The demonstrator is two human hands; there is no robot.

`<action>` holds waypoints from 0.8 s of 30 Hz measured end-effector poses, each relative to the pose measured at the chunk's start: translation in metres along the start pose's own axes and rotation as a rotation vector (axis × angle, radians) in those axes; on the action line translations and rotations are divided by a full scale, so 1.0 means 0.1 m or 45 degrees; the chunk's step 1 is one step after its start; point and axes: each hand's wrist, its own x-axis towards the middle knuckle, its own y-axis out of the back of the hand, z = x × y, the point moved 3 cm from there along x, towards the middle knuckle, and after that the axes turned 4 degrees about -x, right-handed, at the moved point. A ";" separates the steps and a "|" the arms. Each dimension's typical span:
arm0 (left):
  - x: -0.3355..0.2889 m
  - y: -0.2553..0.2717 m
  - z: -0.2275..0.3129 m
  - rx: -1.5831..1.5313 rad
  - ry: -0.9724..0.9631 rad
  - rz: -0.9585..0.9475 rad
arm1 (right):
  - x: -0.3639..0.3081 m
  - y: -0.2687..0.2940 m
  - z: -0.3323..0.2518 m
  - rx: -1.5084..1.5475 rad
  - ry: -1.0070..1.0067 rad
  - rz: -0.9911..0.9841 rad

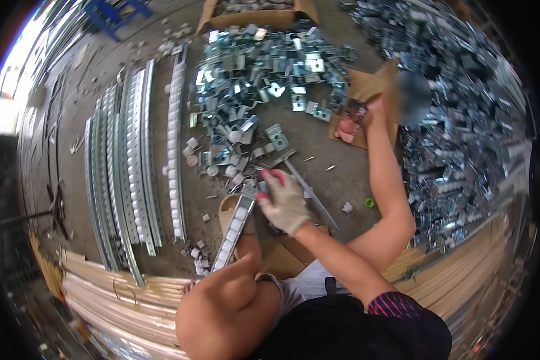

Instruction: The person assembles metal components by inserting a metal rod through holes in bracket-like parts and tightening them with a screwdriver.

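My right hand point(284, 203), in a pale glove with pinkish-red fingertips, is slightly blurred. Its thumb and fingers are apart, beside the upper end of a metal roller track point(233, 233). White rollers line this track, which slants down to my left knee. A flat metal bracket point(249, 191) sits at its upper end, close to my thumb. Just right of the hand, a long thin tool point(312, 195) with a crosspiece, like a hammer, lies on the floor. A small pinkish patch beside my left knee may be part of my left hand; its fingers cannot be made out.
Loose metal brackets point(252, 75) lie heaped ahead, with white plastic pieces point(239, 179) at their near edge. Several roller tracks point(132, 156) lie on the left. A larger pile of metal parts point(450, 162) covers the right. A cardboard box point(252, 19) stands at the back.
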 end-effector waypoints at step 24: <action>0.26 1.89 -1.45 -0.724 0.231 1.322 | 0.06 -0.28 -0.46 1.445 -0.267 -0.847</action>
